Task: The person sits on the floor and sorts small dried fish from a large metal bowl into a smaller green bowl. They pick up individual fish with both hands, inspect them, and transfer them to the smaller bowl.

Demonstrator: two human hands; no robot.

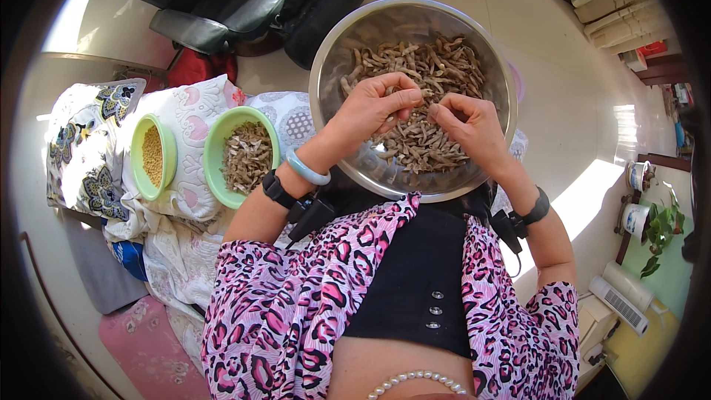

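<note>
A wide stainless steel bowl [328, 61] in front of me holds many dried brown bean pods [422, 153]. Over its middle, my left hand [386, 103] pinches a small pod piece [426, 93] between thumb and forefinger. My right hand [464, 125] is just to the right, thumb and fingertips pressed together over the pods; whether anything is between them cannot be told. To the left, a green bowl [214, 172] holds empty split pods [247, 158]. Farther left, a smaller green bowl [171, 150] contains pale yellow beans [152, 156].
Both green bowls stand on quilted covers and cushions [191, 105]. A black leather seat [244, 5] lies beyond them. Potted plants [636, 219] and a white appliance [619, 303] are at the far right. Tiled floor [555, 78] shows beyond the steel bowl.
</note>
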